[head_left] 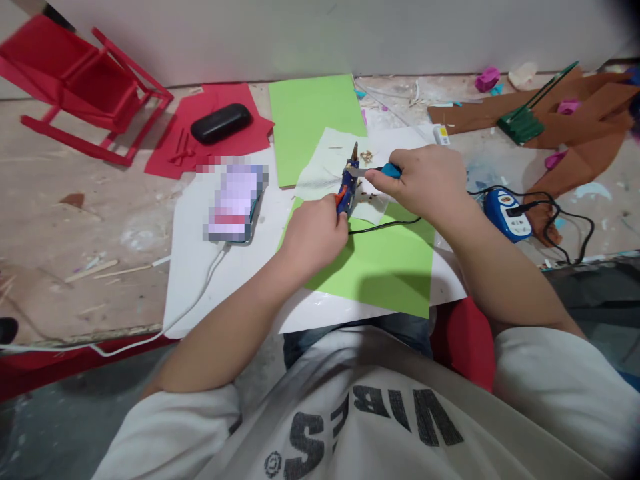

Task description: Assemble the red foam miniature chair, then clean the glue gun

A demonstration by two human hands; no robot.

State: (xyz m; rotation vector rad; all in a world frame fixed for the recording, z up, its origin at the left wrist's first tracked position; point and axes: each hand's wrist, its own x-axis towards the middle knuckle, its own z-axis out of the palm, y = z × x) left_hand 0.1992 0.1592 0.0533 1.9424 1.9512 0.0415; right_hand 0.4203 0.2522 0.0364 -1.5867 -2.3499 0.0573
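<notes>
My left hand (316,233) is closed around a blue glue gun (349,187) with an orange trigger, its nozzle pointing away from me. In my right hand (425,180) is a knife (391,171) with a blue handle, and its blade lies against the glue gun's body near the front. Beneath both is a crumpled white tissue (320,163) scattered with brown crumbs (367,157). A green sheet (380,267) lies under my hands, on top of white paper. From the glue gun a black cord (385,227) runs off to the right.
On the left stand a red toy rocking chair (95,87), a black case (221,124) on red paper and a phone (235,200) with a white cable. At right are a blue-and-white power socket (507,215), brown sheets (470,115) and a small green chair-like piece (523,125). A wall closes the back.
</notes>
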